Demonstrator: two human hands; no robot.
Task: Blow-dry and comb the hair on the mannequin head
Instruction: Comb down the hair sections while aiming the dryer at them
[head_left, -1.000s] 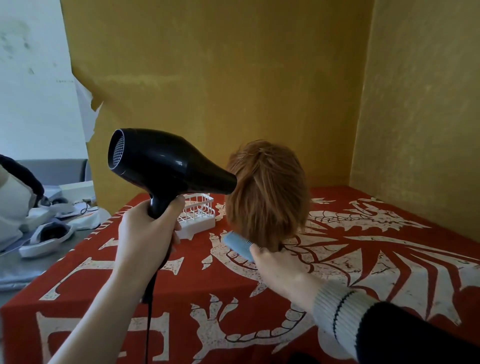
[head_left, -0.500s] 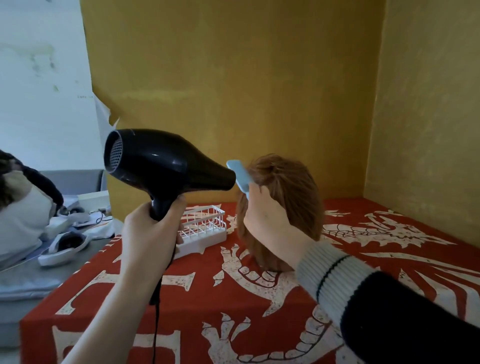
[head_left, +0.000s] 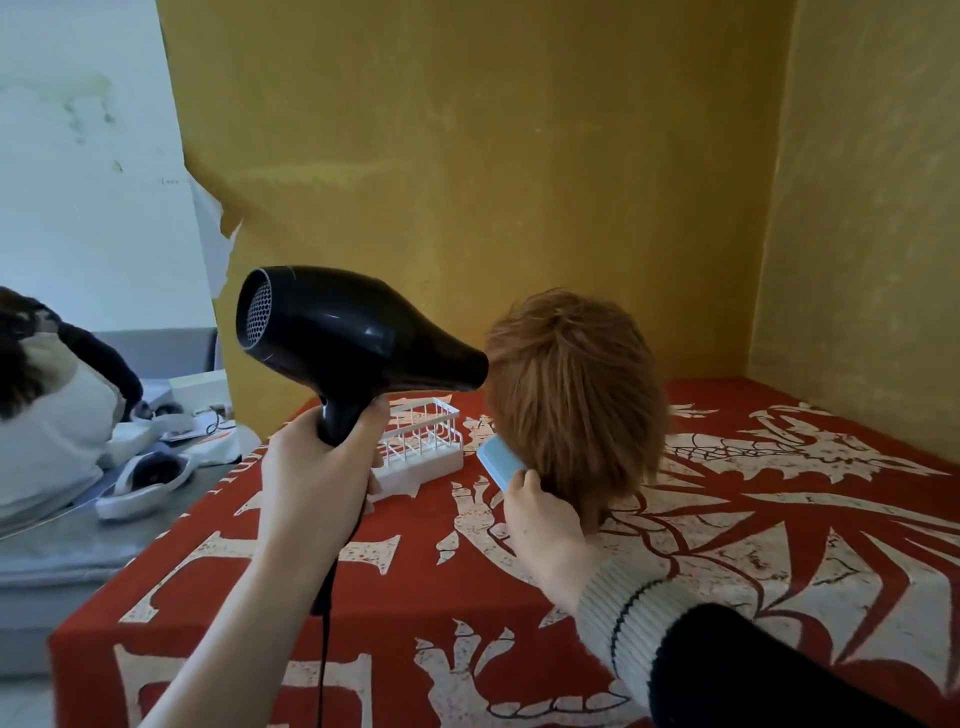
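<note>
A mannequin head (head_left: 576, 400) with short ginger hair stands on the red and white patterned tablecloth (head_left: 779, 545), its back toward me. My left hand (head_left: 317, 478) grips the handle of a black hair dryer (head_left: 353, 343), whose nozzle points right and nearly touches the hair's left side. My right hand (head_left: 540, 519) holds a light blue comb (head_left: 498, 462) against the lower left edge of the hair. The comb's teeth are hidden in the hair.
A white wire basket (head_left: 421, 447) sits on the cloth behind the dryer. The dryer's cord (head_left: 324, 623) hangs down over the table's front. Yellow walls (head_left: 467, 182) close in behind and to the right. A grey bench (head_left: 62, 540) with white items and a seated person lies at left.
My right hand has drawn the comb down from the top left of the hair to its lower left edge. The dryer has stayed aimed at the hair.
</note>
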